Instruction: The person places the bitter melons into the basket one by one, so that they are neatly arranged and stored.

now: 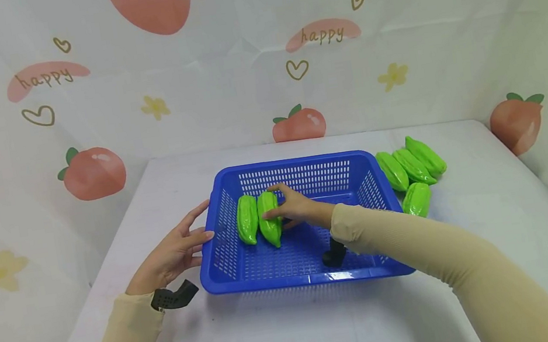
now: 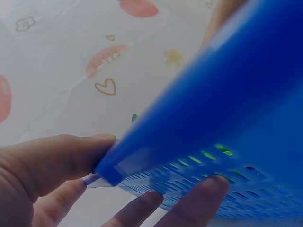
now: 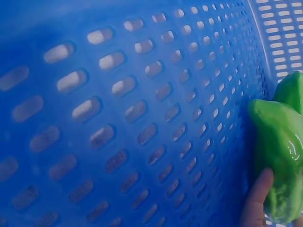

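A blue plastic basket (image 1: 316, 278) with slotted walls stands in the middle of the table. My left hand (image 1: 172, 254) holds its left rim from outside, with some fingers under the lip against the slotted wall (image 2: 189, 175) in the left wrist view. Inside the basket, at its left, two bright green, ridged, pointed fruits lie side by side. My right hand (image 1: 295, 206) reaches in and grips the right one (image 1: 272, 236), thumb and index finger on it; the left green fruit (image 1: 246, 220) lies beside it. A fingertip on the gripped green fruit (image 3: 284, 146) shows in the right wrist view.
Several more green fruits (image 1: 414, 165) lie on the white table (image 1: 298, 333) just right of the basket, one close against its right side. A printed cloth (image 1: 221, 102) hangs behind and around the table. My right forearm (image 1: 412, 239) crosses over the basket's right front corner.
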Demonstrator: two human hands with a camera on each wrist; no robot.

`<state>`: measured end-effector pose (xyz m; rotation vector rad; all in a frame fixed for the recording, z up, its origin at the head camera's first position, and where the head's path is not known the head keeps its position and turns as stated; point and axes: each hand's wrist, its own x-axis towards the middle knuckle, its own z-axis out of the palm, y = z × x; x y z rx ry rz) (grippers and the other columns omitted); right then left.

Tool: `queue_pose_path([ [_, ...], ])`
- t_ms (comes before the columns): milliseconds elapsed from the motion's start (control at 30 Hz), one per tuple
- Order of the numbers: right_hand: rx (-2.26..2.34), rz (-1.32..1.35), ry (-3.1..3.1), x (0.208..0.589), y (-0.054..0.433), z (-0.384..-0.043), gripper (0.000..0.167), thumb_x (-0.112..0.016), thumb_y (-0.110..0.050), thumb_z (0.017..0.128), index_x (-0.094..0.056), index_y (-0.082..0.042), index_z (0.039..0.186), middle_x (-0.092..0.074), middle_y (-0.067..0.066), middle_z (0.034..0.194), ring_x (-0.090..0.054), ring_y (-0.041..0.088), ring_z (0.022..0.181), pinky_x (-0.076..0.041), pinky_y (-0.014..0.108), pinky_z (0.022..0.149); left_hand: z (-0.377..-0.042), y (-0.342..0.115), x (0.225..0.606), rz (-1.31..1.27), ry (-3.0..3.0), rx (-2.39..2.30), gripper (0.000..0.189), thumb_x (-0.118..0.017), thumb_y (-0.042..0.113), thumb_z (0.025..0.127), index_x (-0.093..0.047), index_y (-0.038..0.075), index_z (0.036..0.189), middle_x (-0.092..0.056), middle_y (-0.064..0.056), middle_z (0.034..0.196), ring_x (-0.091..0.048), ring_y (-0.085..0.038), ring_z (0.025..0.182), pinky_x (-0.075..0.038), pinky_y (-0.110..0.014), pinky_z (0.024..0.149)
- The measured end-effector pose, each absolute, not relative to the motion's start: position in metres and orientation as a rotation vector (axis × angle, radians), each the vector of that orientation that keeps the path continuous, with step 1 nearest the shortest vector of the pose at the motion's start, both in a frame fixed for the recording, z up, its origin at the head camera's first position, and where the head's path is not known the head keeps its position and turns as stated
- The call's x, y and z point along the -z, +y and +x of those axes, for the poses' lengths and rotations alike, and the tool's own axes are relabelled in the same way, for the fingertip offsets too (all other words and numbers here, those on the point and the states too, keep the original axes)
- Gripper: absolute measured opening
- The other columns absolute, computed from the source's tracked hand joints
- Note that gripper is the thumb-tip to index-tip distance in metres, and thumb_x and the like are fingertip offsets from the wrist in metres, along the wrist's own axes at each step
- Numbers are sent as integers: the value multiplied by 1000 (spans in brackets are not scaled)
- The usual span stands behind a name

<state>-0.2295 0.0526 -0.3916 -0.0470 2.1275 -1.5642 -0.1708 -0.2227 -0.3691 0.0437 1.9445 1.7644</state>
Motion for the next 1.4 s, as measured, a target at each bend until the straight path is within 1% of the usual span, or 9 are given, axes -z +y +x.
queue_pose_path([
  [267,1517,-57,2143,393,53,-230,74,-74,-15,85,-33,-19,147,-45,23,138,-56,39,118,-56,50,87,-171,-222,369,43,1948,-1760,82,-63,19,94,-11,36,155,-44,-23,141,-68,-21,101,-56,-46,86],
  [533,1529,-79,2141,396,52,-230,74,-73,-16,85,-33,-18,147,-45,23,138,-54,39,121,-55,52,87,-171,-223,369,53,1955,-1760,82,-63,21,95,-10,36,155,-39,-24,144,-68,-23,102,-57,-46,85],
  [767,1513,-73,2151,399,52,-232,75,-74,-18,85,-32,-20,147,-43,22,141,-52,39,124,-55,52,88,-171,-223,369,57,1947,-1760,82,-62,21,95,-10,36,155,-37,-23,146,-67,-23,103,-57,-46,85],
  [1400,1520,-79,2152,400,52,-231,76,-73,-18,86,-31,-20,149,-43,22,141,-52,40,124,-55,53,88,-170,-222,369,53,1965,-1754,82,-63,20,95,-10,35,156,-40,-24,143,-68,-22,102,-57,-45,84],
])
